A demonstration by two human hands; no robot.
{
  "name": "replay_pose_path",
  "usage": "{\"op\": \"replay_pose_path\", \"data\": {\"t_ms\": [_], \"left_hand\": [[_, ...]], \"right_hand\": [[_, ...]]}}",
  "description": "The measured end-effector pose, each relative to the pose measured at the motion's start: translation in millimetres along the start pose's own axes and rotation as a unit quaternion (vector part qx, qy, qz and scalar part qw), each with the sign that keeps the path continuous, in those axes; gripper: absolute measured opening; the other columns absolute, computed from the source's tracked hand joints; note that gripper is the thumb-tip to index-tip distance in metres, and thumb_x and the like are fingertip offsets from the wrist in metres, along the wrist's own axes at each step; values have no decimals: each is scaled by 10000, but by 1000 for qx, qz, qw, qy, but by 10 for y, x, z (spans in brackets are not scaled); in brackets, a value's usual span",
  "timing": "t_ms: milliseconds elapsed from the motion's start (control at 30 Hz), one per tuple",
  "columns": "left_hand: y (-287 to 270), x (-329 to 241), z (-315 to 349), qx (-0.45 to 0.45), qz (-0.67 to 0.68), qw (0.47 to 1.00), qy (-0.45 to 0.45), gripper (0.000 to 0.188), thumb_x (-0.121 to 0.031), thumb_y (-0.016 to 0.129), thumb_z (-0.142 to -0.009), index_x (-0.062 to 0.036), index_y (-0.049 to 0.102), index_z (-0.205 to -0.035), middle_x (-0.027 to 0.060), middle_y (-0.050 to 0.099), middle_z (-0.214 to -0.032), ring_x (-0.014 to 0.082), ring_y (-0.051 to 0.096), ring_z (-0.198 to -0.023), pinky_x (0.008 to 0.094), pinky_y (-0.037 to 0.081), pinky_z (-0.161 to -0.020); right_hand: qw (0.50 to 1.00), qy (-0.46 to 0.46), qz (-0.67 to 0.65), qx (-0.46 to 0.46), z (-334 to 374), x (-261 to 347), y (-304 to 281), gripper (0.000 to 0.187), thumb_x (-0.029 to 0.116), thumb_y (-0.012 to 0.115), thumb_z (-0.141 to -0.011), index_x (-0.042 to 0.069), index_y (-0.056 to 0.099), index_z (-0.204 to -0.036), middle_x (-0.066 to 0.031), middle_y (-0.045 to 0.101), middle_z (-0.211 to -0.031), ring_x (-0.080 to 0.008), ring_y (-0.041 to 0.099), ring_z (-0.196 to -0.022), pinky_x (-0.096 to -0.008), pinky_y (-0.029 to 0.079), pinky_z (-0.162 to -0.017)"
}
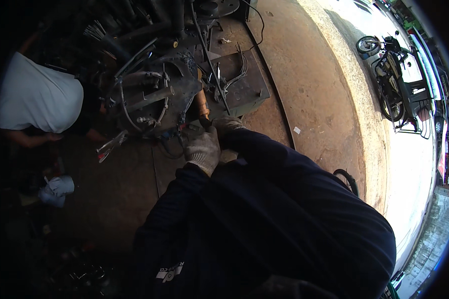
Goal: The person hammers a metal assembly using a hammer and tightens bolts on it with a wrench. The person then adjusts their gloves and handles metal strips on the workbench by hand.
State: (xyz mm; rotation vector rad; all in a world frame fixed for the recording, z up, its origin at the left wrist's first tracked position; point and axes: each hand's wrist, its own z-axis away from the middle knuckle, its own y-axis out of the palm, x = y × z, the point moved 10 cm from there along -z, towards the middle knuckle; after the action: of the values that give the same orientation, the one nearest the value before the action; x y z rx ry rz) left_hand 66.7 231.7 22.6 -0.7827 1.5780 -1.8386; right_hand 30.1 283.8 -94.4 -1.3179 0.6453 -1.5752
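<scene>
Both my hands wear pale knitted work gloves and meet at the near edge of a dark metal workbench [244, 89]. My left hand [203, 148] is closed around the dark near end of an orange cylindrical tool [201, 103]. This tool points away from me across the bench edge; its kind is not clear. Close beside it on the right, my right hand [228, 124] is curled, its fingertips hidden. To the left of the tool lies a round metal ring frame [124, 102] with a short pipe [157, 97] inside it. Clamps and cables [234, 82] rest on the bench top.
A person in a white shirt [40, 97] is at the far left. Dark rods and metal parts [97, 32] crowd the upper left. A black cable [209, 57] crosses the bench. Brown floor [314, 94] extends right, toward a parked motorcycle [391, 82] in sunlight.
</scene>
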Motion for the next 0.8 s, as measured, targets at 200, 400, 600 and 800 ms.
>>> {"op": "replay_pose_path", "data": {"t_ms": [200, 400, 600, 800], "left_hand": [[-83, -299, -137, -109, 75, 982, 133, 160, -218, 615, -868, -61, 633, -841, 55, 527, -795, 258, 599, -648, 466, 485, -369], [-194, 17, -238, -40, 375, 926, 24, 216, -279, 600, -947, -92, 687, -1009, 66, 680, -994, 370, 692, -829, 480, 562, -556], [933, 929, 561, 62, 171, 979, -93, 334, -255, 615, -925, -34, 645, -1174, 162, 728, -905, 354, 717, -821, 460, 574, -719], [2097, 1100, 2364, 357, 287, 811, -364, 364, -272, 599, -916, -38, 644, -1192, 188, 728, -997, 375, 695, -966, 466, 550, -845]], "right_hand": [[994, -30, -4, 104, 128, 10, 313, 481, 491, 517, -972, 86, 695, -1160, -184, 706, -1079, -318, 662, -1098, -452, 489, -939], [977, 3, -109, 182, 53, -541, 634, 468, 475, 520, -976, 78, 709, -1134, -184, 711, -1058, -311, 675, -1077, -455, 500, -920], [835, 373, -402, -46, -32, -2822, 630, 538, 518, 530, -959, 16, 712, -1023, -187, 718, -929, -342, 705, -899, -468, 518, -783], [804, 428, -395, -118, -864, -3976, 222, 514, 515, 571, -926, 21, 699, -986, -173, 699, -920, -324, 681, -911, -450, 510, -787]]}}
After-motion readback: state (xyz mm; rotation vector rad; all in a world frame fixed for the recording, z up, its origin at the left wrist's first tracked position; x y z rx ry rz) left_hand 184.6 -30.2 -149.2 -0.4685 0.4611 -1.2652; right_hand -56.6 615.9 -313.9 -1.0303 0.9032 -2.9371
